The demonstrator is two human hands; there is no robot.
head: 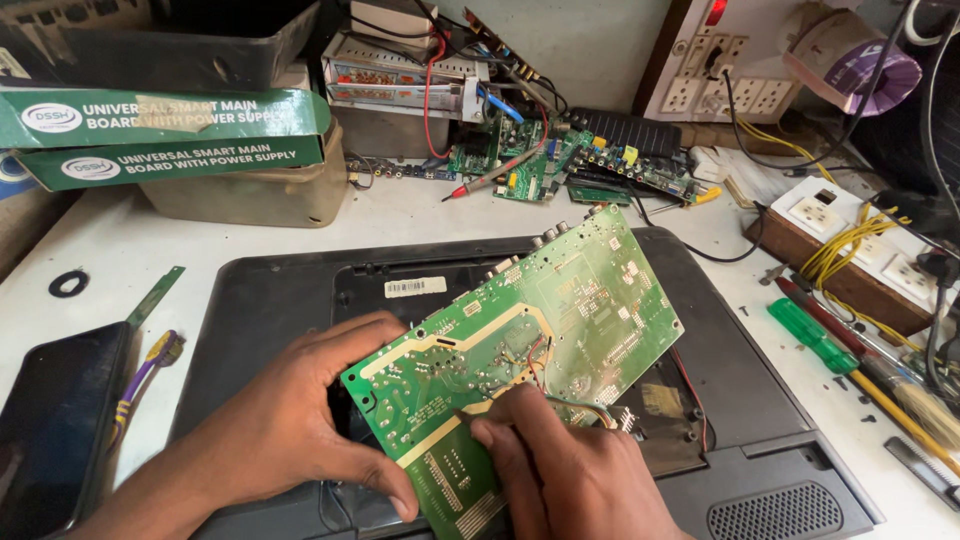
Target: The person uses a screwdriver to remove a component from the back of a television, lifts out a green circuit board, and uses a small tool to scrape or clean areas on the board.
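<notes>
A large green circuit board (pixel 570 310) is tilted over the black back shell of a screen (pixel 280 290), solder side up. My left hand (pixel 290 420) grips its near left edge, thumb along the lower corner. My right hand (pixel 560 460) pinches a thin tool, its tip touching the board near the middle of the lower half. Thin red and coloured wires (pixel 545 365) run from the board past my right fingers toward the shell.
A dark phone (pixel 55 425) and a purple-yellow brush (pixel 150 365) lie at left. Green boxes (pixel 160 135) are stacked back left. More boards (pixel 560 165) and cables sit behind. Right side holds a green screwdriver (pixel 810 335), a paintbrush (pixel 900 395) and socket boxes (pixel 850 250).
</notes>
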